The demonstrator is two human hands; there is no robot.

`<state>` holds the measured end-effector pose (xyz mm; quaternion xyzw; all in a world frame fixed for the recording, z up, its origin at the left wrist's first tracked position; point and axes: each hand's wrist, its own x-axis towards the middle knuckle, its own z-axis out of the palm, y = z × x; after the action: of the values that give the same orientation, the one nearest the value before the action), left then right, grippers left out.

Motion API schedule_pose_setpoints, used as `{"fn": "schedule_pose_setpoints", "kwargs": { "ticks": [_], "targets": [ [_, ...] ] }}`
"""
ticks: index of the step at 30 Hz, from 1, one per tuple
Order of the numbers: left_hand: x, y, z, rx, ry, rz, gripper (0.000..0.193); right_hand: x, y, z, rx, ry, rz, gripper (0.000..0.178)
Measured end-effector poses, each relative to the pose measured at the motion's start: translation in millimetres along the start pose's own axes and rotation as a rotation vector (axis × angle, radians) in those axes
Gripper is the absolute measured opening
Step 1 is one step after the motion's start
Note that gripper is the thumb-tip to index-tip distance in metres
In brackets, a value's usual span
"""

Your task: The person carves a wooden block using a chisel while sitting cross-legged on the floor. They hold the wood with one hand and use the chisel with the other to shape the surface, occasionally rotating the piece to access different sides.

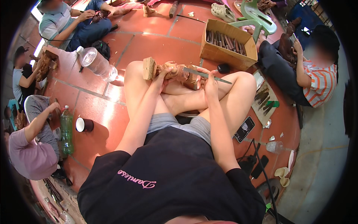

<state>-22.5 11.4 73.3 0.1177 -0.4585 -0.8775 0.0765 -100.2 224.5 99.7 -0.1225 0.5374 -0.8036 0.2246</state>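
A carved wooden figure (pixel 150 69) with a square block base lies sideways above my crossed legs. My left hand (pixel 162 76) is wrapped round it near the base, which points left. In my right hand (pixel 211 85) is a flat grey metal file (pixel 191 71). The file slants across the figure's right part, with its tapered end reaching over my right knee. Whether the file touches the wood I cannot tell. My right fingers also come close to the figure's far end, which they partly hide.
A cardboard box (pixel 228 59) of carving tools stands ahead right, a small black case (pixel 223 68) by it. A phone (pixel 244 129) and more tools (pixel 264 100) lie right. Left are a clear jug (pixel 97 64), green bottle (pixel 66 130) and cup (pixel 85 124). Several people sit around.
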Motion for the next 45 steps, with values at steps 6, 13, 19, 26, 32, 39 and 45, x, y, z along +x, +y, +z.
{"fn": "schedule_pose_setpoints", "kwargs": {
  "ticks": [6, 13, 19, 26, 32, 39, 45],
  "targets": [
    [-3, 0, 2, 0.116, -0.066, 0.026, 0.053, 5, 10, 17, -0.134, -0.021, -0.070, 0.022],
    [-3, 3, 3, 0.126, -0.102, 0.007, 0.057, 10, 19, 9, -0.281, 0.067, -0.034, 0.018],
    [-7, 4, 4, 0.110, -0.062, -0.003, 0.060, 7, 19, 21, -0.157, -0.080, -0.156, 0.018],
    [-4, -1, -2, 0.116, -0.063, -0.015, 0.060, 5, 19, 15, -0.240, -0.043, -0.196, 0.019],
    [-4, 0, -2, 0.064, -0.077, 0.006, 0.058, 3, 18, 11, -0.231, -0.061, -0.099, 0.019],
    [-7, 2, 7, 0.112, -0.047, -0.001, 0.057, 2, 7, 20, -0.145, 0.036, -0.125, 0.009],
    [-10, 5, 12, 0.123, -0.023, -0.013, 0.057, 11, 20, 0, -0.226, 0.050, -0.042, 0.007]
  ]
}}
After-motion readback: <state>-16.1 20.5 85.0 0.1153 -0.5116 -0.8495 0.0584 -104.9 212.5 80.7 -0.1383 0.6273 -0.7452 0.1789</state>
